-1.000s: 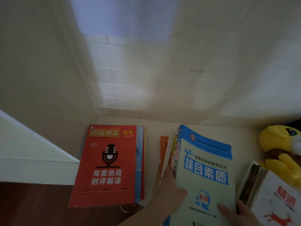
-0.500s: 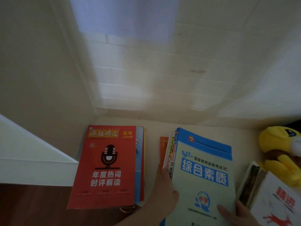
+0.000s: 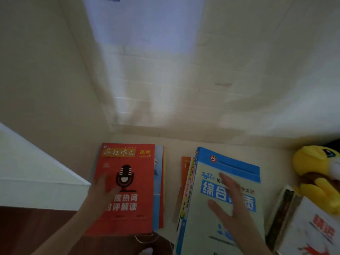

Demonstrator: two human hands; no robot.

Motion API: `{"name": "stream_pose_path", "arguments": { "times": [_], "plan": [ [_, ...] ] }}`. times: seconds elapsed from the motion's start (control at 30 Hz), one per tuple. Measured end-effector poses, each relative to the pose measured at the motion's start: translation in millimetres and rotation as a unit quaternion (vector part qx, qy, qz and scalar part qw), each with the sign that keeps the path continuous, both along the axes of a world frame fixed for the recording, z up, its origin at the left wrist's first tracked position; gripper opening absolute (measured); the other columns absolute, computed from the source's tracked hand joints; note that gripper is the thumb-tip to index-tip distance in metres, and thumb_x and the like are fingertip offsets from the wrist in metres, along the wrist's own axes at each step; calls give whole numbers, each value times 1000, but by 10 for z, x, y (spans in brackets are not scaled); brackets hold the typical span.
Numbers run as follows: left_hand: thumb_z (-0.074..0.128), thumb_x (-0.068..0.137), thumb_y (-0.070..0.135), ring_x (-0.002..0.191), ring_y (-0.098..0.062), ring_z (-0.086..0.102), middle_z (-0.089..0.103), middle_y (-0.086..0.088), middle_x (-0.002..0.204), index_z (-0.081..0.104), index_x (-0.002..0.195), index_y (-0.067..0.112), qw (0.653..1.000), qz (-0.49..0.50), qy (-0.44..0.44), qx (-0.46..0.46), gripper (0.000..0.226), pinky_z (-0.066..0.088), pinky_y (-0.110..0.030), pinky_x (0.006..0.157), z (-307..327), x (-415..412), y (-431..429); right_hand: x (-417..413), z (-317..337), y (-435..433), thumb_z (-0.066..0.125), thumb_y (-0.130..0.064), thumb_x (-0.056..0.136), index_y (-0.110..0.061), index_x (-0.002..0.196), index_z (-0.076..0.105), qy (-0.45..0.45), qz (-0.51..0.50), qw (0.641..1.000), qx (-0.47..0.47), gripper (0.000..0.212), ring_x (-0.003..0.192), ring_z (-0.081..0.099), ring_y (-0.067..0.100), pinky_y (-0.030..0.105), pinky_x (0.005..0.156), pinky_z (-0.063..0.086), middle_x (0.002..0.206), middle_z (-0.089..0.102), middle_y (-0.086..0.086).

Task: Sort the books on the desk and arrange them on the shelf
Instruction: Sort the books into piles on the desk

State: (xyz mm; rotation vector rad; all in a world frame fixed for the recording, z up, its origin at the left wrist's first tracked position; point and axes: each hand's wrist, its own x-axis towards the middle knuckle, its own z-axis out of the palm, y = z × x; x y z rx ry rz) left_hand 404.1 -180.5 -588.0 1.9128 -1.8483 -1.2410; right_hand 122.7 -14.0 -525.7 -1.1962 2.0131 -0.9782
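Note:
A red book with a microphone on its cover (image 3: 132,183) tops a left stack on the cream shelf board (image 3: 173,148). My left hand (image 3: 103,192) lies over its lower left part, fingers stretched out. To the right, a pale green and blue book (image 3: 211,227) tops a second stack, with an orange book (image 3: 184,168) and other spines showing under its left edge. My right hand (image 3: 230,205) rests flat on that cover, fingers spread. Both hands are blurred by motion.
A yellow plush toy (image 3: 316,173) sits at the right. A white book with red print (image 3: 312,232) lies on more books at the lower right. The shelf's side wall (image 3: 46,107) rises at the left, with dark wood floor (image 3: 36,227) below.
My left hand left the side of the right stack and moved onto the red book. My right hand slid up from the green book's lower edge onto its cover.

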Motion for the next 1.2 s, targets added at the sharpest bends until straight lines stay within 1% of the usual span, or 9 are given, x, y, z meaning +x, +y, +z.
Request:
{"name": "stream_pose_path", "arguments": {
  "times": [0.13,0.27,0.37,0.5,0.6,0.77,0.87,1.0,1.2],
  "plan": [
    [78,76,15,126,-48,37,37,-30,140,40,139,-2,990,32,-140,-3,75,31,-54,107,-208,318,41,567,-190,-615,65,-24,92,-34,145,29,-180,87,974,108,65,136,32,2,21,108,32,146,32,-17],
    [73,79,5,117,-42,52,53,-27,130,35,140,-5,993,67,-62,79,72,40,-41,92,-135,379,102,963,-481,-909,74,-23,83,-18,125,48,-284,140,935,161,50,101,64,1,19,84,53,121,61,1],
    [77,76,6,98,-34,61,63,-21,115,44,134,3,994,68,-34,77,67,45,-39,81,-122,424,141,1142,-661,-966,79,-41,68,-32,130,45,-219,138,949,182,72,119,51,13,40,103,45,126,53,-1],
    [77,79,14,79,-29,64,66,-10,92,54,117,8,991,106,15,76,45,48,-38,70,-24,448,130,1125,-766,-1011,79,-9,77,-14,129,43,-336,65,918,201,63,104,63,14,24,79,56,122,58,6],
    [66,87,11,73,-24,65,69,-14,91,54,108,10,989,116,87,37,24,50,-38,69,132,414,180,1171,-753,-983,71,-2,83,-19,113,53,-387,78,899,187,40,83,66,1,14,65,53,101,64,-5],
    [78,60,41,77,-29,70,73,-9,89,61,94,30,964,109,239,41,41,55,-47,75,663,432,278,1132,-673,-935,75,-16,81,-17,134,43,-442,-8,888,126,62,102,68,17,30,81,58,121,63,6],
    [73,50,51,83,-27,71,73,-6,94,61,97,32,950,99,295,25,52,54,-47,78,929,300,263,909,-353,-907,66,-6,86,-19,126,41,-454,-42,888,51,49,86,72,22,30,68,58,108,71,14],
    [77,74,27,86,-19,71,72,-4,103,57,109,30,930,69,359,37,40,56,-38,77,964,-271,295,352,193,-713,63,-12,85,-30,126,47,-375,-59,925,-15,48,78,73,24,27,61,58,96,76,8],
    [58,92,29,92,-5,68,66,6,110,39,122,34,931,-95,341,93,36,55,-23,79,572,-1144,691,-263,347,16,94,-37,40,-27,118,60,-307,-151,939,34,86,66,73,24,25,51,56,84,76,12]
  ]
}}
